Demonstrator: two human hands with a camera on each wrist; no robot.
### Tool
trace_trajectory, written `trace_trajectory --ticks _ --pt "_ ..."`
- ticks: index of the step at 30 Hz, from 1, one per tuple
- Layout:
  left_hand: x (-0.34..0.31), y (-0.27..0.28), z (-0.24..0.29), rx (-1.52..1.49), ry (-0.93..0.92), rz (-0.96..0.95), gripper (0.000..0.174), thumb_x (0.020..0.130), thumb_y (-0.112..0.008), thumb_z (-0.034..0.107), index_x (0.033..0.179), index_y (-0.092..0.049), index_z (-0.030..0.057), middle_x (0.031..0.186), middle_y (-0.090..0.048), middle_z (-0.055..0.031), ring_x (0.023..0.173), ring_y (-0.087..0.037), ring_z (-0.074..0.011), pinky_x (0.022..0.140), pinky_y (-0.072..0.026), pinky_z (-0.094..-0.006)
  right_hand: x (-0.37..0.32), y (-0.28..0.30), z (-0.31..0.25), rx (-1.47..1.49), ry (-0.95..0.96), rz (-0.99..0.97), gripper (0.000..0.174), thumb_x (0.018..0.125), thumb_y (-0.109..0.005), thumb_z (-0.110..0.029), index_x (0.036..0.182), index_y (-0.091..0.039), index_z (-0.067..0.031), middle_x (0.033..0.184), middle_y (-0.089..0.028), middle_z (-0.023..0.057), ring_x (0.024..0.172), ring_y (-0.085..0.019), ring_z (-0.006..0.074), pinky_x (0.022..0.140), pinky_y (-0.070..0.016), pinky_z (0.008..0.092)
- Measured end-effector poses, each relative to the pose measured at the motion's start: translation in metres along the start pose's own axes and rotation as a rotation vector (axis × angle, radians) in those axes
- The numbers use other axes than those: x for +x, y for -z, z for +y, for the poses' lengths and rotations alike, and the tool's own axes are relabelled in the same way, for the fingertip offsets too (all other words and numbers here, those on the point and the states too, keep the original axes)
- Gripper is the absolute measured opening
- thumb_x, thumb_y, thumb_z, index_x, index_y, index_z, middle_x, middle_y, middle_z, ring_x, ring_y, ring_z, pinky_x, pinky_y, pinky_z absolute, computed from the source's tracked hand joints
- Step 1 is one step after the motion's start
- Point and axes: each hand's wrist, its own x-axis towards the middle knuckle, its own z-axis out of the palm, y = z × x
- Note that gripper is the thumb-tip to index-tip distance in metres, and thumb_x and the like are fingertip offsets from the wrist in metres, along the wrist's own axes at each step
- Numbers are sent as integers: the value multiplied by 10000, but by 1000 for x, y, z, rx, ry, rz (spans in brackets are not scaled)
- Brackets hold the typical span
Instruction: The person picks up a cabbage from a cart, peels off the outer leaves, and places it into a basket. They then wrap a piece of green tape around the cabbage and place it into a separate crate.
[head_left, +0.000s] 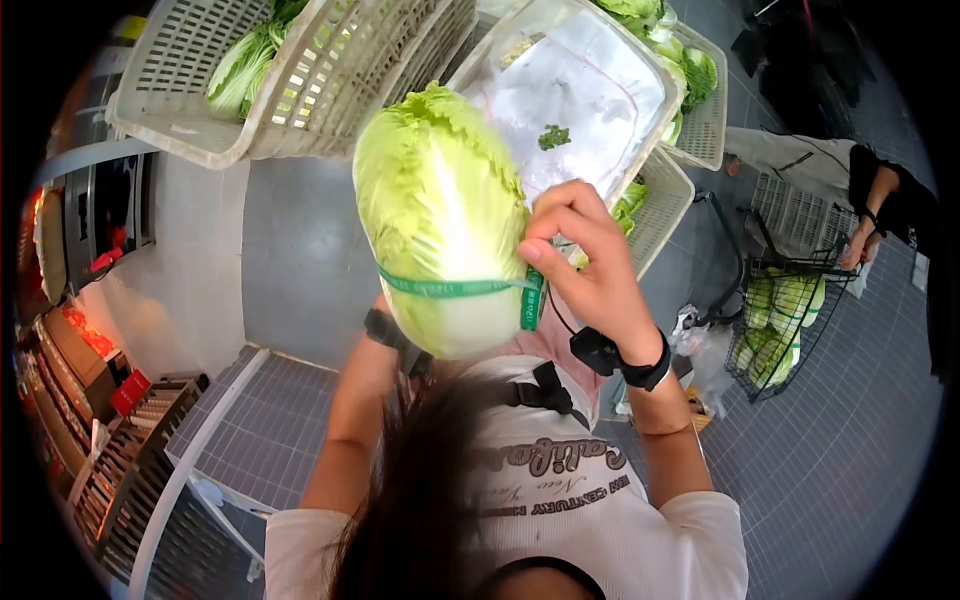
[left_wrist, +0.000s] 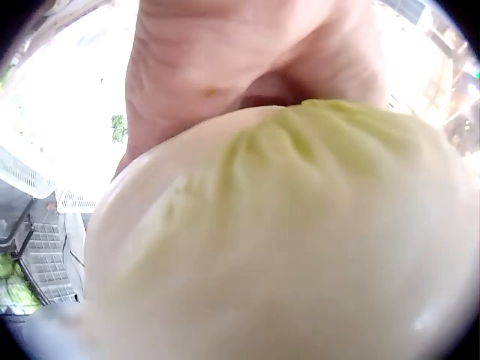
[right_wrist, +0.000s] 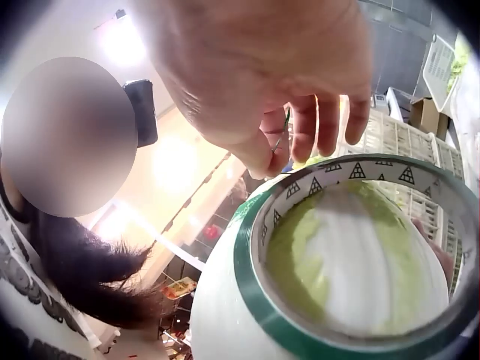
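Observation:
A napa cabbage [head_left: 440, 190] is held up in front of the chest, leafy end away, with a band of green tape [head_left: 440, 288] across its white lower part. My left hand [left_wrist: 225, 60] holds the cabbage from beneath, its palm against the base; the cabbage hides most of it in the head view. At the cabbage's right side, my right hand [head_left: 585, 245] pinches a thin green tape end [right_wrist: 283, 129] between thumb and forefinger. A roll of green tape [right_wrist: 251, 289] with a printed cardboard core hangs against the cabbage, just below that hand.
A pale crate lined with white plastic [head_left: 600, 90] stands ahead, holding a leaf scrap. Slatted crates [head_left: 290, 100] with cabbages are to the left, others at right. Another person [head_left: 880, 190] stands at the right by a black wire basket of cabbages [head_left: 780, 330].

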Motion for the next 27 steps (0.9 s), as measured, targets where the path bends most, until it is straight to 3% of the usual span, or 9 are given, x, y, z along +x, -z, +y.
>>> trace_trajectory --ticks 1,5,9,12,16,20,23,27 --pt "-2 1 -6 1 6 10 530 1025 -430 386 1419 -422 32 1375 -533 -167 1237 -550 -284 1010 -498 -407 -2 -3 1 -2 35 61 100 881 -669 -93 871 -625 -4 844 -605 82 849 -585 184 803 -456 292" --pt "8 -7 -11 14 0 10 528 1025 -428 385 1419 -423 32 1375 -533 -168 1237 -550 -284 1010 -499 -407 -9 -16 27 228 -172 214 86 870 -677 -67 869 -637 10 872 -634 93 846 -617 196 786 -488 301" --pt "38 -12 -3 23 -1 -7 526 1026 -424 383 1418 -424 32 1374 -534 -169 1235 -552 -285 1009 -500 -408 -11 -27 62 112 -282 389 108 863 -698 -80 888 -649 13 865 -641 105 771 -627 189 720 -499 283" --pt "45 -10 0 25 15 -8 525 1026 -421 382 1418 -424 32 1373 -535 -169 1232 -554 -285 1008 -501 -409 -20 -33 72 190 -383 491 96 865 -692 -75 886 -652 10 841 -632 105 763 -625 190 717 -499 292" --pt "39 -2 0 72 86 -24 523 1027 -418 380 1417 -426 32 1372 -536 -170 1230 -556 -286 1007 -502 -410 -32 -46 67 39 -318 586 109 860 -692 -81 886 -630 4 844 -626 122 737 -627 247 676 -491 320" --pt "32 6 9 147 177 -53 521 1027 -414 378 1416 -427 32 1371 -537 -171 1227 -559 -286 1006 -503 -411 -42 -66 53 -54 -414 692 104 874 -689 -76 916 -641 6 894 -679 123 817 -671 218 749 -519 307" --pt "28 7 13 185 232 -73 520 1028 -411 377 1415 -428 31 1370 -538 -171 1225 -561 -286 1005 -504 -412 -56 -79 48 -99 -390 814 109 866 -693 -67 921 -637 8 906 -699 131 810 -692 235 737 -531 316" --pt "21 2 16 239 286 -101 518 1028 -407 375 1415 -429 31 1368 -539 -172 1222 -563 -287 1004 -505 -413 -71 -84 46 -131 -293 975 120 845 -698 -50 917 -607 -25 843 -650 127 707 -645 309 616 -502 358"
